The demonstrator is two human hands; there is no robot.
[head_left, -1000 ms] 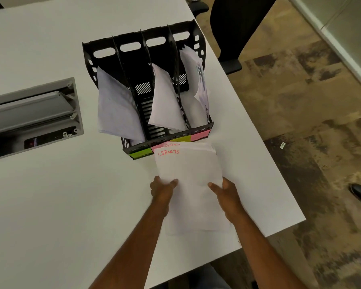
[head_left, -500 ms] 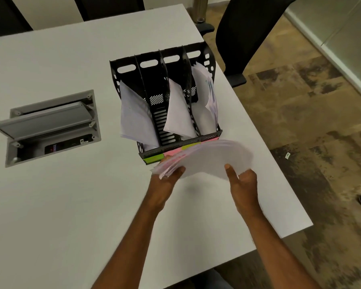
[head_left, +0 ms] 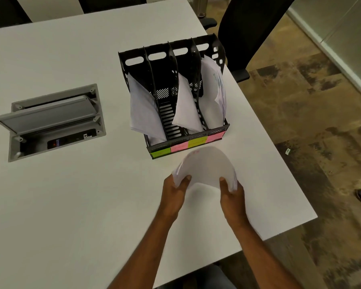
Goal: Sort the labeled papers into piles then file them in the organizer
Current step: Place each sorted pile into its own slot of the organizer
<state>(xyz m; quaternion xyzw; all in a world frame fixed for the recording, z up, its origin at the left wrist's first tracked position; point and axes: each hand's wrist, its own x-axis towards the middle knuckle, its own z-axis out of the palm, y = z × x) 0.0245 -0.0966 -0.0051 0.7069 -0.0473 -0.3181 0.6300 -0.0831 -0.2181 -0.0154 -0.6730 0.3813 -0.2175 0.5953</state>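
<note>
Stack (head_left: 206, 165) of white sheets, bowed up into an arch, held just above the table (head_left: 71, 205) at about 5 o'clock from the organizer (head_left: 173, 90), close to its front lip but not touching it. Left hand (head_left: 175, 192) pinches the stack's left edge, thumb on top; right hand (head_left: 231, 195) clamps the right edge the same way, both grasping the paper. Faint red writing at the stack's far end, too blurred to read. Step looks like filing: this pile is sorted and about to go in. Organizer is black with four upright slots. Counting from 9 o'clock: slot one holds a leaning sheaf (head_left: 142, 109), slot two looks empty with its slatted floor showing, slot three holds a sheaf (head_left: 186, 105), slot four holds a fuller, curled bunch (head_left: 213, 90). Coloured tags (head_left: 188, 144) run along the front lip, green, pink, yellow, pink; their writing can't be read. Next move probably: lift the stack, turn it on edge, match it to a tag and drop it in, likely the empty second slot, though that's a guess. Bowed sheets may catch on a divider, so flatten them first. At 9 o'clock of the organizer, an open cable hatch (head_left: 50, 119) sunk in the table. Dark chair (head_left: 248, 28) at 1 o'clock.
</note>
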